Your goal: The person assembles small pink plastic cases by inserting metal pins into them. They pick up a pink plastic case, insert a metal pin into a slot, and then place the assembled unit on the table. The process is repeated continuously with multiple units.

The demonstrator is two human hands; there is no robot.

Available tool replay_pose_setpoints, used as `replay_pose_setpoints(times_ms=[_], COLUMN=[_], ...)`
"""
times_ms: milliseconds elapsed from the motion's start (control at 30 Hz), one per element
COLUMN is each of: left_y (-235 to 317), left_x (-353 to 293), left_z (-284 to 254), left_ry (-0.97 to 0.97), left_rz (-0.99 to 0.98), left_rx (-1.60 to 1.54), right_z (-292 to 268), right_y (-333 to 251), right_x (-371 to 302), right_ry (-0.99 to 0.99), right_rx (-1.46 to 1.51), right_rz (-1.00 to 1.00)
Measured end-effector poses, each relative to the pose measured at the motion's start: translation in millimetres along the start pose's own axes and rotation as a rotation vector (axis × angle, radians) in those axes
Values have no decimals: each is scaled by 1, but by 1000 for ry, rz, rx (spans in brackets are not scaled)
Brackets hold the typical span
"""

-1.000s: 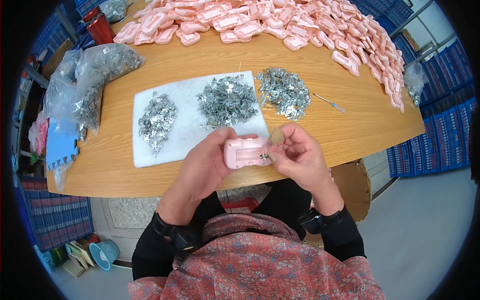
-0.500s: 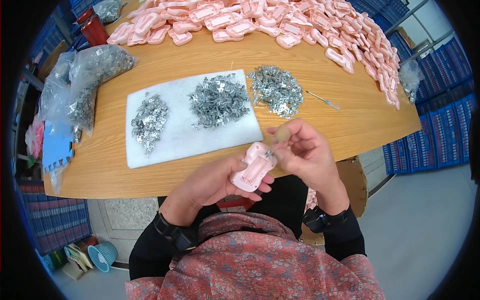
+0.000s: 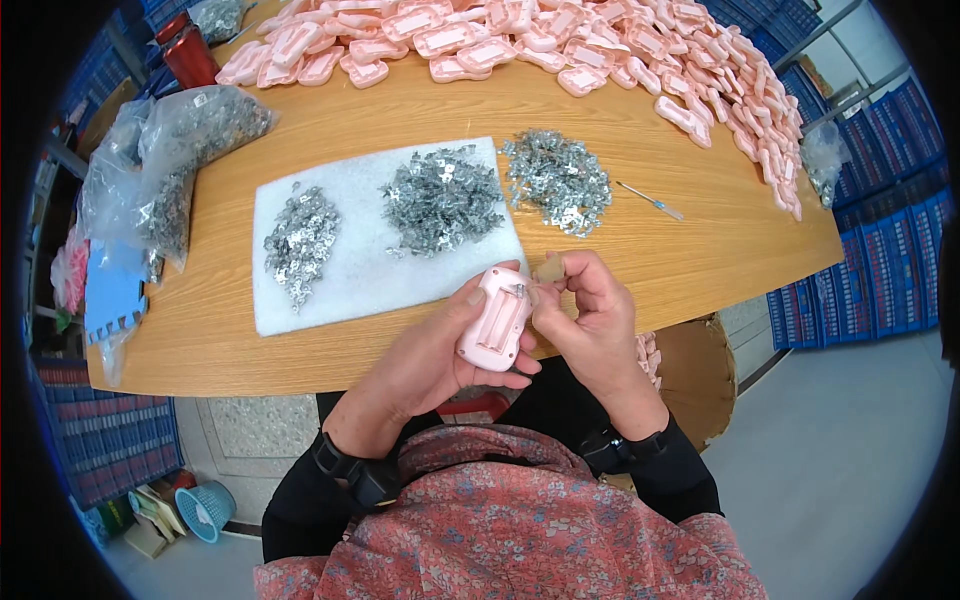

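Note:
My left hand (image 3: pixel 432 345) grips a pink plastic housing (image 3: pixel 482 350), its open battery compartment facing up. Fingers wrap under the housing and the thumb lies along its left edge. At the top end of the compartment sits a small silvery metal contact piece (image 3: pixel 518 291). Against that piece, my right hand (image 3: pixel 590 315) is closed in a pinch at the housing's upper right. A tan finger cover (image 3: pixel 549 268) is on one of its fingertips. How firmly the pinch holds the metal piece is partly hidden by the fingers.
A white foam sheet (image 3: pixel 350 280) carries two heaps of metal pieces (image 3: pixel 443 200); another heap (image 3: pixel 558 180) lies to its right, near a thin screwdriver-like tool (image 3: pixel 650 200). Many pink housings (image 3: pixel 685 120) cover the far edge. Plastic bags (image 3: pixel 165 180) stand left, by a red jar (image 3: pixel 186 52).
The housing has turned more upright and moved slightly up-left. My right hand has shifted left and down, and the metal piece now sits at the compartment's top end.

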State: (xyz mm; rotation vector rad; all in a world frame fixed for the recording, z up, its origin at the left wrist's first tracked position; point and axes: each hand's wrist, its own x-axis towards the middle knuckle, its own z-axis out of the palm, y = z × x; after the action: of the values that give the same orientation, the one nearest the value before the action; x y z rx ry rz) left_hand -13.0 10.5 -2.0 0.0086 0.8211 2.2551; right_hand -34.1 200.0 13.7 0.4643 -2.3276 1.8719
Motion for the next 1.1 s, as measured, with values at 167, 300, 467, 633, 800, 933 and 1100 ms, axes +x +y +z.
replay_pose_setpoints(times_ms=[167,300,467,633,800,933,1100], left_y=[-1,1,-2,-2,-6,-5,-3], left_x=[1,3,6,9,10,8,7], left_z=[0,3,3,3,1,0,1], left_ry=[38,89,136,162,178,164,135], left_rz=[11,0,0,-21,-23,-14,5], left_rx=[8,32,55,98,109,73,66], right_z=[1,5,7,9,3,-4,-4], right_y=[6,7,2,1,-7,-7,-7], right_x=[3,1,2,3,7,7,6], right_ry=[-11,-15,-23,-21,-97,-46,-38], right_rx=[-46,-103,-357,-569,-636,-519,-409], right_rz=[14,73,30,-233,-271,-121,44])
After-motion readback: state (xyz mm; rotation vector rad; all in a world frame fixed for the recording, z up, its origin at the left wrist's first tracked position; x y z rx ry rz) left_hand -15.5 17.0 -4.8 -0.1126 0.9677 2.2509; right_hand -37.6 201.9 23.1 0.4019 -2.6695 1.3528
